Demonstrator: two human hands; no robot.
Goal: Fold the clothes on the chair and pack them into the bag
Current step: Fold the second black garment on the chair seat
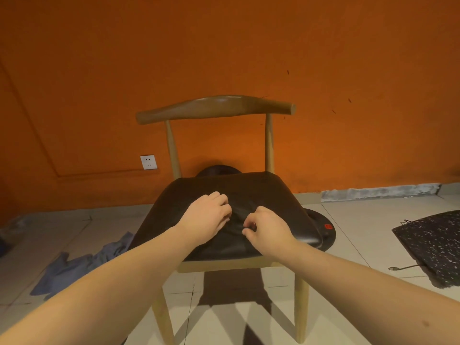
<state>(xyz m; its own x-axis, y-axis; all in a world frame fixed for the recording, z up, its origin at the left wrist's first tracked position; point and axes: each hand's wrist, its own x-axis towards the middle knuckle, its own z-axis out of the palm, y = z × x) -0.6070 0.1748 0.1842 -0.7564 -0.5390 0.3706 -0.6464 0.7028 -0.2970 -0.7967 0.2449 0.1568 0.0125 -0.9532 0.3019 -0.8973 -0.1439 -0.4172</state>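
Black creased cloth (237,215) in left hand (206,217), right hand (267,231), on wooden chair (216,109).

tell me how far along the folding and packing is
Early. Nothing looks packed: the black speckled bag lies flat on the floor. In hand: the left hand and right hand pinch a black garment spread on the wooden chair with the dark seat, unfolded as yet. Left: folding it, then the crumpled blue-grey garment on the floor, and bagging both.
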